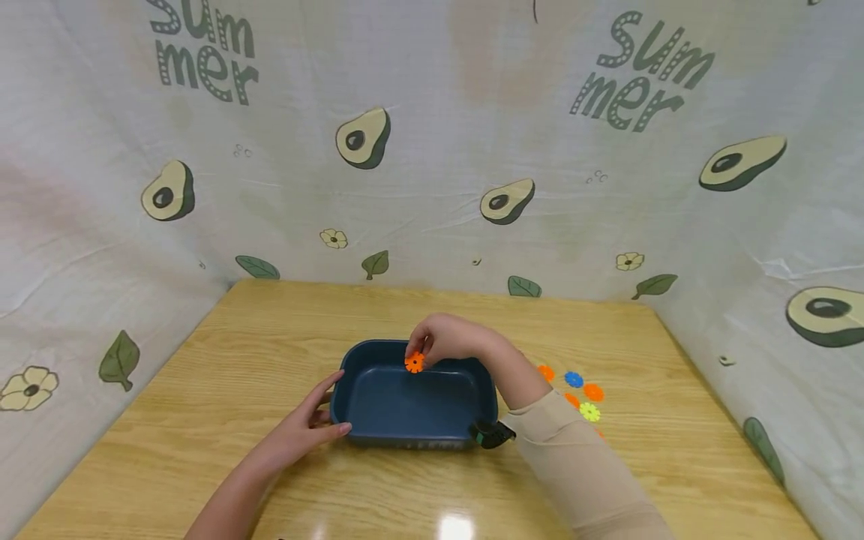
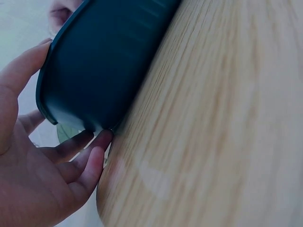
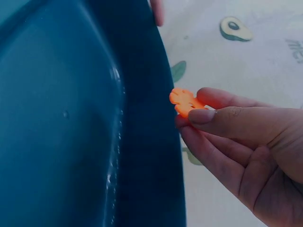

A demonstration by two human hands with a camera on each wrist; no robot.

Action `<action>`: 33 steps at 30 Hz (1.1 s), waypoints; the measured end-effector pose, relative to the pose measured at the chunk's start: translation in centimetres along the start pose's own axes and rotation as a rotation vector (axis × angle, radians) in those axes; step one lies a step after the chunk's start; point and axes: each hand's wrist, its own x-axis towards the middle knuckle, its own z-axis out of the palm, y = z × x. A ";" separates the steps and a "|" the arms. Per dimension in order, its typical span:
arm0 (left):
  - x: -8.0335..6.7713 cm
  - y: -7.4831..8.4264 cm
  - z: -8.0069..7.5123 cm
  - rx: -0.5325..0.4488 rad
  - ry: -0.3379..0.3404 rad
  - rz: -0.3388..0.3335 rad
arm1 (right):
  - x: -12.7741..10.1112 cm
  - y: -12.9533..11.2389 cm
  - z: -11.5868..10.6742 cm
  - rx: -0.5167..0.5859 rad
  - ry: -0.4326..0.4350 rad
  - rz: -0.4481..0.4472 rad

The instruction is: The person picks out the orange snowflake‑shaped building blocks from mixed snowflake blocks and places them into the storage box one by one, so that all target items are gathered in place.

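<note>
Nearest the camera, the left hand (image 1: 304,427) lies on the wooden bench (image 1: 202,420) with its fingers straight and relaxed, their tips touching the near left corner of a dark blue rectangular tray (image 1: 364,420); the left wrist view shows the fingertips (image 2: 97,144) against the tray's outer wall where it meets the bench, steadying rather than gripping. The tray sits with its long axis running left to right across the bench, and a small dark object (image 1: 491,433), which I cannot identify, rests at its near right corner. A sleeved right forearm (image 1: 574,457) crosses from the near right over that corner. Beyond it, the right hand (image 1: 448,339) hovers above the tray's far rim, thumb and fingers pinching an orange flower-shaped plastic piece (image 1: 415,362); the right wrist view shows the piece (image 3: 185,101) held by its edge just beside the rim, over the inside of the tray, which lies directly below and slightly toward the person. The right hand is thus the one on the piece, the left only at the tray. To the right of the tray, a small cluster of similar pieces (image 1: 575,391), orange, blue and yellow-green, lies on the bench. Farthest back hangs a pale cloth backdrop (image 1: 432,150) printed with avocados.
</note>
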 end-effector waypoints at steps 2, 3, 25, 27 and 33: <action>0.1 -0.1 0.0 -0.005 0.001 -0.003 | 0.6 -0.2 0.2 0.007 -0.008 -0.008; 0.1 -0.1 0.0 -0.009 -0.001 -0.004 | 0.9 -0.2 0.3 0.006 -0.010 -0.014; 0.4 -0.6 -0.3 -0.048 -0.026 0.003 | 6.8 -1.4 2.8 -0.173 -0.114 -0.043; 0.3 -0.4 -0.3 -0.051 -0.032 0.010 | 7.2 -1.5 2.9 -0.192 -0.122 -0.045; 0.3 -0.3 -0.2 -0.063 -0.038 0.010 | 8.1 -1.5 3.2 -0.268 -0.132 -0.053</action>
